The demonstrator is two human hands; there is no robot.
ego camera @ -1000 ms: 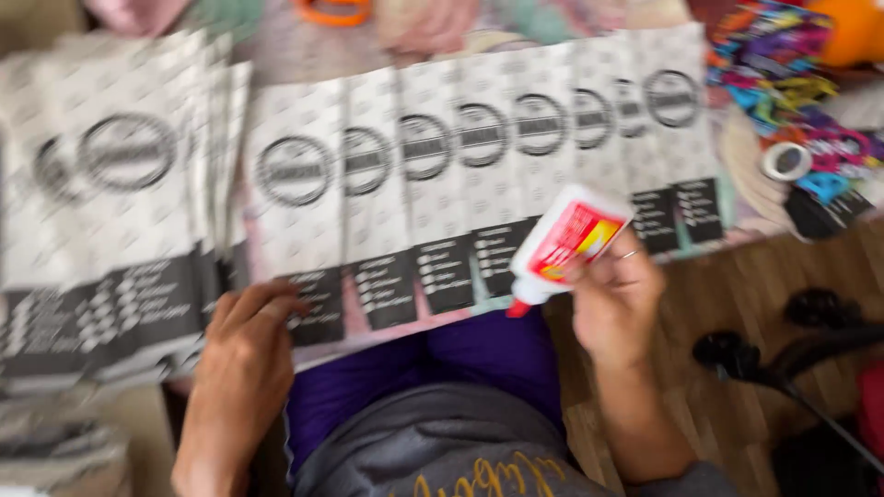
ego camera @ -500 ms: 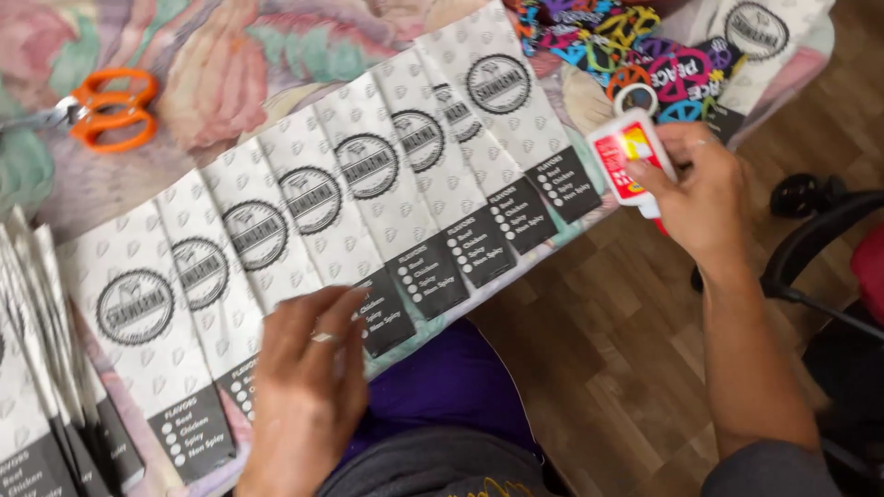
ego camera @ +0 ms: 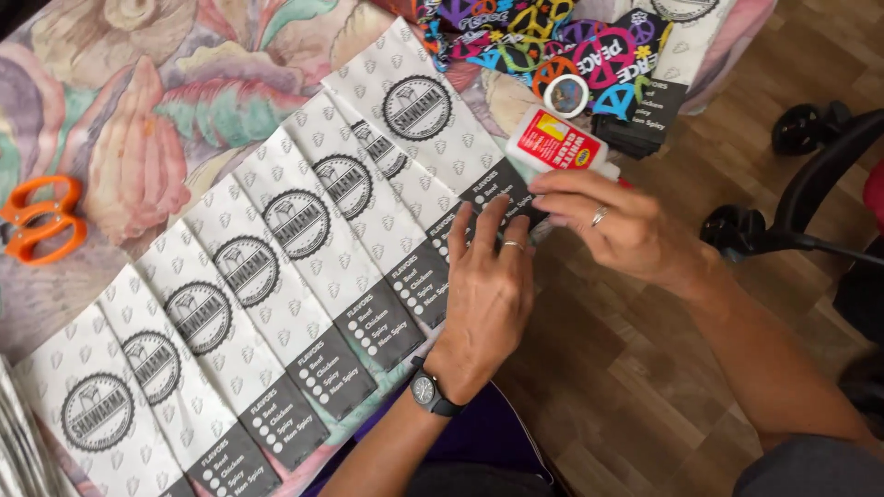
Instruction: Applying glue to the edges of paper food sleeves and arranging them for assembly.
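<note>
Biggest worry I'd have here is glue ending up where it isn't wanted: the glue bottle [ego camera: 559, 144] sits tucked in the right hand [ego camera: 626, 230] right over the printed paper bags [ego camera: 304, 267], and if the tip is open a squeeze or a drip could smear the dark printed band, or stick two overlapping bags together where they shouldn't bond. The other risk is the row sliding out of line, since the bags are only fanned loosely over each other on a soft flowery cloth [ego camera: 129, 120] and one push from the flat hand could skew the whole lot. Starting nearest: the left hand [ego camera: 488, 294], with a black watch [ego camera: 425, 391] at the wrist and a ring on it, lies flat and spread on the lower ends of the bags just right of centre, pressing down and gripping nothing. Just past it, right of centre, the right hand is curled around the white bottle with the red label, fingertips touching the end bag's dark band, so the two hands sit almost touching. The bag row runs diagonally from lower left to upper middle. Further off, a roll of tape [ego camera: 564, 94] and bright patterned fabric [ego camera: 552, 46] sit at the top, and orange scissors [ego camera: 37, 221] lie at the far left edge, well apart from both hands.
</note>
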